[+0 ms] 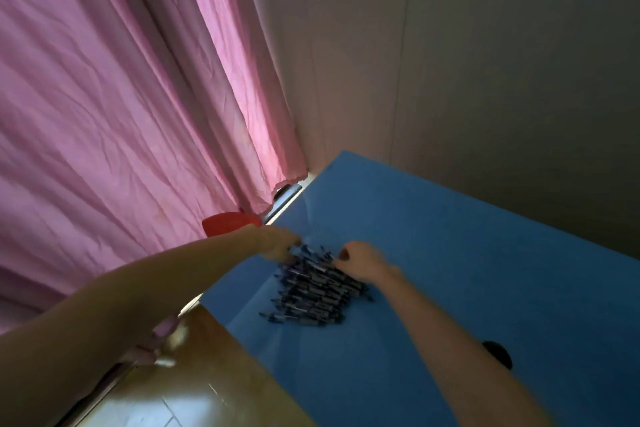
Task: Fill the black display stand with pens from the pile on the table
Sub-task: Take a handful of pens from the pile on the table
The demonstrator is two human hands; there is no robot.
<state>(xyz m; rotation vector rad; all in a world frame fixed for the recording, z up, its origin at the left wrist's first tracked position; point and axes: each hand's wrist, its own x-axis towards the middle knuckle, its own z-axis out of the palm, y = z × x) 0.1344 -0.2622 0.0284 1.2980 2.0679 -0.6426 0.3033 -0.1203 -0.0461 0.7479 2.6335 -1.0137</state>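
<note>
Creased pink curtain [121,97] hangs at left, a red plastic shape [230,222] half hidden under its hem. Left hand [277,244] is blurred at the pen pile's [315,291] far edge; its grip cannot be told. Dark slim pens lie heaped on the matte blue counter [450,253], their print unreadable. Right hand [363,262] rests curled on the pile, its hold unclear.

The pile of pens [313,288] lies on the mat [450,253], which covers the table [194,374] against the wall [485,62]. The left hand [277,243] touches the pile's far left end, the right hand [363,262] its far right. A curtain [121,97] hangs left of the table.
</note>
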